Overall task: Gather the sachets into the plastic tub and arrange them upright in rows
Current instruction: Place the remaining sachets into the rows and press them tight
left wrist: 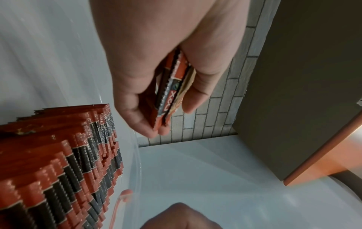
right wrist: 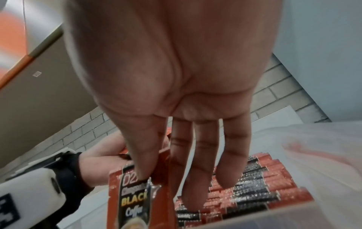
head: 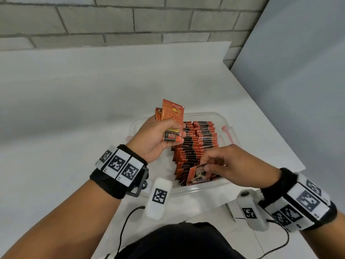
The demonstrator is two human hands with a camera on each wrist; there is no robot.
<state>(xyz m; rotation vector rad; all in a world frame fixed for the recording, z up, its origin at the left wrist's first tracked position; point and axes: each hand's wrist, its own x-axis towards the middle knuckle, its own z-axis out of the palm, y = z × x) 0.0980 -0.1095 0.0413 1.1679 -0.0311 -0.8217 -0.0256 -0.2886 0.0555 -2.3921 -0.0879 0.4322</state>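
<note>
- Nearest the head camera, your right hand [head: 229, 163] pinched a single sachet [head: 198, 174] between thumb and forefinger, with the other fingers [right wrist: 195, 178] hanging straight over the packed rows [head: 196, 144].
- That sachet stood at the near end of the rows, inside the plastic tub [head: 226, 121], tilted and not yet seated among its neighbours.
- Your left hand [head: 158, 139] was curled round a small bundle of sachets [head: 169, 114], held above the tub's left side; some faced one way, some the other.
- Likely trouble: the single sachet could have slid flat against the near wall if you let go before it was wedged, since nothing propped it from the front.
- Pressing it in hard might have toppled or fanned the neighbouring sachets, which already leaned and stepped unevenly.
- The loose bundle could have slipped, as the foil looked slick and your grip took only its lower ends.
- Sachets were thin, flat, glossy rectangles, orange-red with black bands and crimped, toothed edges.
- The tub was clear, thin-walled, with rounded corners and an orange-pink clip at its right rim; it sat on a smooth white table [head: 56, 109].
</note>
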